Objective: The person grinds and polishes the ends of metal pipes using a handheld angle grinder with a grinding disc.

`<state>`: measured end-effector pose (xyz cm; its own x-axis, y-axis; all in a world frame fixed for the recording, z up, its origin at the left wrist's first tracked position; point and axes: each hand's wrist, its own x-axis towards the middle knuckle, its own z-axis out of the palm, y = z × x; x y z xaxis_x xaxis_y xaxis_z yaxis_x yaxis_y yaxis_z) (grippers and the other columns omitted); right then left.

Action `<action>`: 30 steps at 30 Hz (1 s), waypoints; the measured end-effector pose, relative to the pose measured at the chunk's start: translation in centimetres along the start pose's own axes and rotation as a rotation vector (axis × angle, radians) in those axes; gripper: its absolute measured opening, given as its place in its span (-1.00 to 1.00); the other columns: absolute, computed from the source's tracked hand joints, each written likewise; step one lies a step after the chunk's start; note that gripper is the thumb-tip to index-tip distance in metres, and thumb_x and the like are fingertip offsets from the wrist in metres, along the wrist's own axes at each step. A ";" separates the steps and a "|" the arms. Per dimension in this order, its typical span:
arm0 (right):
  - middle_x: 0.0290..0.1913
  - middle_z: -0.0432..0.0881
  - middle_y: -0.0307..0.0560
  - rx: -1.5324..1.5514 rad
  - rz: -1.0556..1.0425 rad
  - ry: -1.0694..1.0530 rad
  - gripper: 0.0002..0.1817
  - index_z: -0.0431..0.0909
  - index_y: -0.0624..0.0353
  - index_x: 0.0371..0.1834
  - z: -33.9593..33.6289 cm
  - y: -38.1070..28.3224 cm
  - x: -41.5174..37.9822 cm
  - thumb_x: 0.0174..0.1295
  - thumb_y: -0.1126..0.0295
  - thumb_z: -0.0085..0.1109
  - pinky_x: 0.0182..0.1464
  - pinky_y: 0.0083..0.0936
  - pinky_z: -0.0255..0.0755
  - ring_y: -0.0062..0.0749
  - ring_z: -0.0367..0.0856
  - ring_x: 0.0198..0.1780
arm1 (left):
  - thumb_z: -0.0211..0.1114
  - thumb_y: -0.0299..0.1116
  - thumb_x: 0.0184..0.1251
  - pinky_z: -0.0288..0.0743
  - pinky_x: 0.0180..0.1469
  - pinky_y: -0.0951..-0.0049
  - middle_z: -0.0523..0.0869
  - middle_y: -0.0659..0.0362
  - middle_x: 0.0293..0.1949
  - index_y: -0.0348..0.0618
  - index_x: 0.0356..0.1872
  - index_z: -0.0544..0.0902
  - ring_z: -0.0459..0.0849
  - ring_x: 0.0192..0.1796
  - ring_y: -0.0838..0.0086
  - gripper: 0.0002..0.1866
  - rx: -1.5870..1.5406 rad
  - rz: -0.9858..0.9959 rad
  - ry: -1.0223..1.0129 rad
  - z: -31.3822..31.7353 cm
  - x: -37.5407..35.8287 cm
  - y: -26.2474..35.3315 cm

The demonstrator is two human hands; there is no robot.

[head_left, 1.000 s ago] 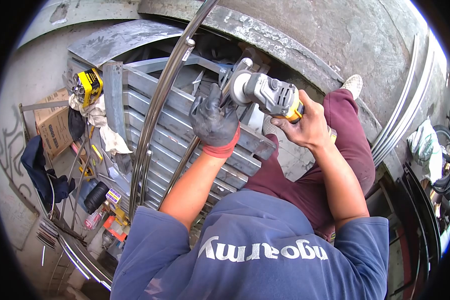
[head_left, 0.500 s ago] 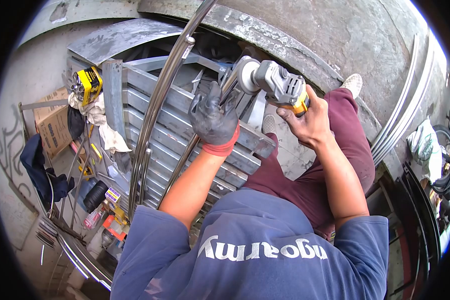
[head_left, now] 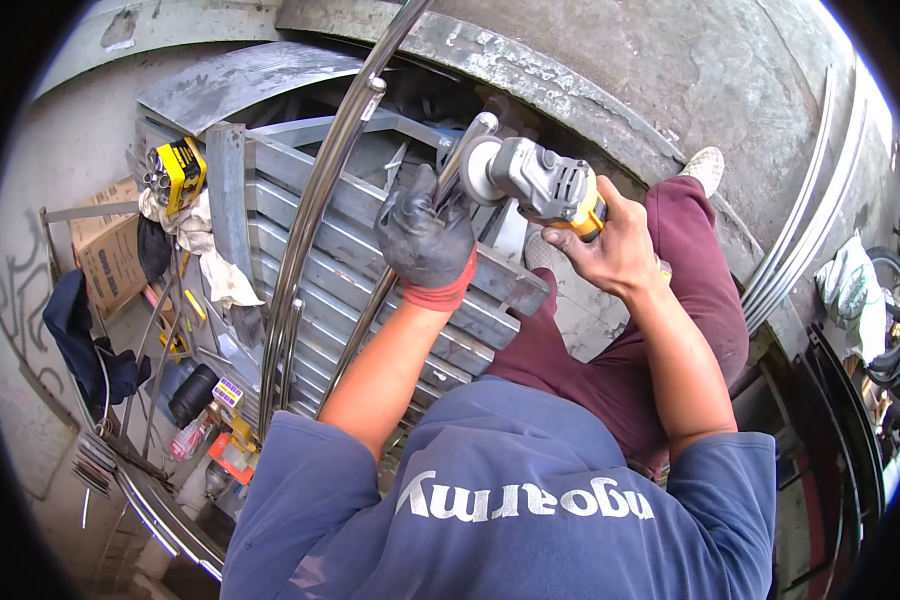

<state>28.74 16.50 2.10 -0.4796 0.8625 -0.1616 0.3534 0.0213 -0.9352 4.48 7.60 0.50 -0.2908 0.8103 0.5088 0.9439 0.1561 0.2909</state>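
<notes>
Shifted slightly toward 7 o'clock since half a second ago: one angle grinder [head_left: 545, 182], along with the right hand [head_left: 618, 245], now with more bare metal visible above the disc. Located at 1 o'clock from the view's centre, with one pale disc [head_left: 483, 172] facing 9 o'clock, beside one steel tube [head_left: 469, 141]; whether touching or just clear, cannot tell. Right hand bare, at 2 o'clock, wrapped around the grinder's rear end, thumb along the near side, other fingers partly hidden. Left hand [head_left: 425, 240], gloved, at 11 o'clock, in nearly the same place as before, curled around the tube. Counted around them: one slatted metal frame [head_left: 365, 257] beneath; two pale shoes [head_left: 706, 172], both toward 2 o'clock; one yellow-and-black box [head_left: 182, 172] at 10; one carton [head_left: 110, 255] at 9; one white bag [head_left: 852, 292] at 3.
</notes>
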 end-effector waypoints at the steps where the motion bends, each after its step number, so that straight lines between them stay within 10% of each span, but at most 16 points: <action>1: -0.20 0.85 0.16 -0.027 -0.006 -0.022 -0.36 0.64 0.27 0.07 -0.2 0.0 -0.2 0.15 0.08 0.79 -0.07 -0.19 0.70 0.12 0.91 -0.14 | 0.64 -0.36 0.30 0.65 -0.11 0.01 0.87 0.00 -0.16 -0.21 0.17 0.78 0.83 -0.17 0.01 -0.56 -0.004 0.000 -0.013 -0.3 0.4 0.2; 7: -0.21 0.85 0.19 -0.010 0.053 0.045 -0.35 0.61 0.27 -0.01 -0.8 -0.3 -0.1 0.14 0.02 0.80 -0.07 -0.17 0.70 0.08 0.92 -0.14 | 0.29 -0.16 0.73 0.65 -0.13 -0.05 0.85 -0.09 -0.18 -0.26 0.22 0.76 0.84 -0.21 -0.06 -0.63 0.101 0.009 -0.231 -1.0 1.3 0.5; 25: -0.22 0.84 0.23 -0.034 -0.006 0.027 -0.38 0.64 0.26 0.03 0.1 0.0 0.2 0.17 0.04 0.77 -0.13 -0.15 0.68 0.22 0.88 -0.17 | 0.40 -0.21 0.68 0.58 -0.27 0.07 0.72 0.10 -0.39 -0.19 0.28 0.71 0.72 -0.42 0.11 -0.65 0.021 0.142 0.010 0.1 0.6 -0.7; 30: -0.20 0.85 0.20 -0.018 0.001 0.026 -0.39 0.65 0.26 0.05 0.1 -0.3 0.3 0.17 0.06 0.77 -0.11 -0.16 0.69 0.21 0.89 -0.16 | 0.43 -0.06 0.66 0.66 -0.10 -0.01 0.88 0.02 -0.19 -0.15 0.21 0.83 0.82 -0.19 -0.01 -0.61 0.019 0.004 -0.062 -0.3 -0.2 -0.4</action>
<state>28.41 16.71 2.28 -0.4585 0.8753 -0.1537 0.3681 0.0297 -0.9293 4.15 7.16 0.54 -0.2774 0.8444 0.4583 0.9480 0.1629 0.2735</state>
